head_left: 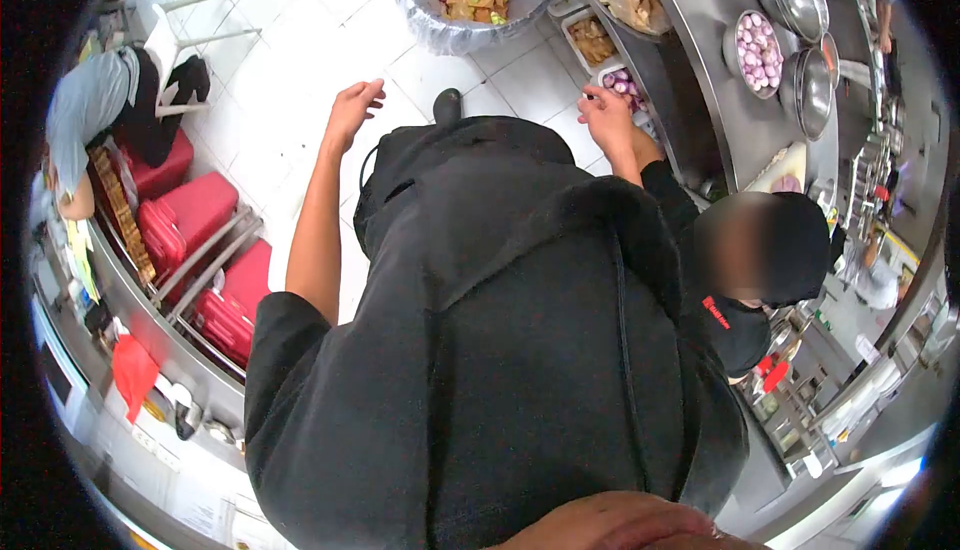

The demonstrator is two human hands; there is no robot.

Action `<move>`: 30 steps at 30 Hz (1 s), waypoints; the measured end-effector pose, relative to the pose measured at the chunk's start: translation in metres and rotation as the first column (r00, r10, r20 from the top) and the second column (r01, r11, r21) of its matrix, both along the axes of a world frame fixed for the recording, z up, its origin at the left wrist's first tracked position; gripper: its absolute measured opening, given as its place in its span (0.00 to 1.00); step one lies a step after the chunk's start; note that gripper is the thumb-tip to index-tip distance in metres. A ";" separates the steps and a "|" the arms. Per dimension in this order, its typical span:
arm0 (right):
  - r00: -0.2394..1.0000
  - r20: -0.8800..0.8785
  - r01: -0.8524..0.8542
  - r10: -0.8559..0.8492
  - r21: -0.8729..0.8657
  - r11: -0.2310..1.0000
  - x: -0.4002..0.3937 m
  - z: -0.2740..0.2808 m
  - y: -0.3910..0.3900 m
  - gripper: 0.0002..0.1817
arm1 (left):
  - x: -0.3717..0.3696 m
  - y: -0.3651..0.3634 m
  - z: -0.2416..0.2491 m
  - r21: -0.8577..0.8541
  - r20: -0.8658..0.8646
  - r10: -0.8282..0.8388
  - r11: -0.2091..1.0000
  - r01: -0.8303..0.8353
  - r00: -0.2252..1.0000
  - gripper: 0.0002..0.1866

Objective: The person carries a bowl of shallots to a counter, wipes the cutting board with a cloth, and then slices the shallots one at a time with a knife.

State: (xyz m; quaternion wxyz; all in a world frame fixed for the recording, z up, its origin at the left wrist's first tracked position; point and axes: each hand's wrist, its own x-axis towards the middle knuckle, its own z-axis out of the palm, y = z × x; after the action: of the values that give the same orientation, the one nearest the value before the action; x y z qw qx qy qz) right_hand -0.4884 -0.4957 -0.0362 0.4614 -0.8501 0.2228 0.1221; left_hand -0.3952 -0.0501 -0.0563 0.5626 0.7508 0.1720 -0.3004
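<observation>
My left hand [355, 112] hangs in the air over the tiled floor, fingers loosely bent and apart, with nothing in them. On the other side, my right hand [607, 118] is raised beside the steel counter, its fingers slightly curled and no object showing in them. Just past its fingertips, a tub of purple shallots [622, 81] sits on the lower shelf, overlapped by the hand in this view. My black apron [520, 220] fills the middle of the picture.
A lined bin [410, 5] with scraps stands ahead. Peeled shallots [758, 55] fill a bowl on the steel counter [690, 10], near metal bowls [810, 85]. A person in a black cap [800, 250] is close on my right. Red containers [190, 215] are at left, near another person [95, 100].
</observation>
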 end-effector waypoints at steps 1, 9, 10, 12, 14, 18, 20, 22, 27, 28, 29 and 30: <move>0.999 -0.034 0.043 -0.043 0.005 0.999 -0.005 -0.001 0.006 0.18 | 0.010 -0.002 -0.002 0.009 0.015 -0.020 1.000 0.020 1.000 0.23; 0.959 -0.151 0.247 -0.241 0.017 0.969 -0.029 -0.003 0.021 0.18 | 0.019 0.042 -0.104 0.315 -0.065 -0.154 0.935 0.166 0.986 0.21; 0.955 -0.149 0.262 -0.257 0.013 0.965 -0.030 -0.004 0.019 0.18 | 0.010 0.059 -0.119 0.335 -0.142 -0.187 0.915 0.225 0.972 0.21; 0.948 -0.143 0.286 -0.286 -0.016 0.958 -0.033 -0.013 0.011 0.18 | -0.010 0.097 -0.152 0.323 -0.264 -0.233 0.893 0.314 0.936 0.20; 0.941 -0.133 0.312 -0.312 -0.024 0.950 -0.032 -0.013 0.003 0.19 | -0.022 0.104 -0.132 0.397 -0.349 -0.171 0.864 0.311 0.921 0.19; 0.936 -0.128 0.331 -0.328 -0.001 0.944 -0.029 -0.004 0.004 0.20 | -0.021 0.110 -0.120 0.393 -0.383 -0.072 0.890 0.232 0.921 0.20; 0.936 -0.127 0.331 -0.328 0.000 0.944 -0.027 -0.002 0.005 0.20 | -0.012 0.099 -0.111 0.383 -0.355 -0.072 0.898 0.215 0.932 0.20; 0.946 -0.123 0.300 -0.299 -0.008 0.954 -0.024 -0.003 0.006 0.19 | 0.001 0.083 -0.105 0.372 -0.313 -0.072 0.908 0.192 0.947 0.21; 0.957 -0.095 0.274 -0.273 -0.012 0.962 -0.027 -0.015 0.005 0.18 | 0.039 0.039 -0.107 0.250 -0.172 -0.134 0.952 0.174 0.976 0.21; 0.960 -0.078 0.267 -0.268 -0.022 0.964 -0.030 -0.023 0.004 0.17 | 0.044 0.033 -0.110 0.230 -0.163 -0.150 0.955 0.186 0.975 0.21; 0.963 -0.062 0.260 -0.261 -0.032 0.965 -0.033 -0.033 0.003 0.17 | 0.048 0.035 -0.127 0.212 -0.131 -0.176 0.956 0.201 0.975 0.21; 0.964 -0.046 0.258 -0.261 -0.062 0.964 -0.035 -0.040 0.000 0.17 | 0.049 0.028 -0.120 0.244 -0.101 -0.229 0.938 0.247 0.968 0.21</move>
State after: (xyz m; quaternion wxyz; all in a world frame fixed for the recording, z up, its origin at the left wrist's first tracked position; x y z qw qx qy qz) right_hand -0.5235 -0.4960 -0.0765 0.4437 -0.8224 0.3477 0.0773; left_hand -0.3461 -0.0217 -0.1763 0.4145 0.8209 0.1371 -0.3681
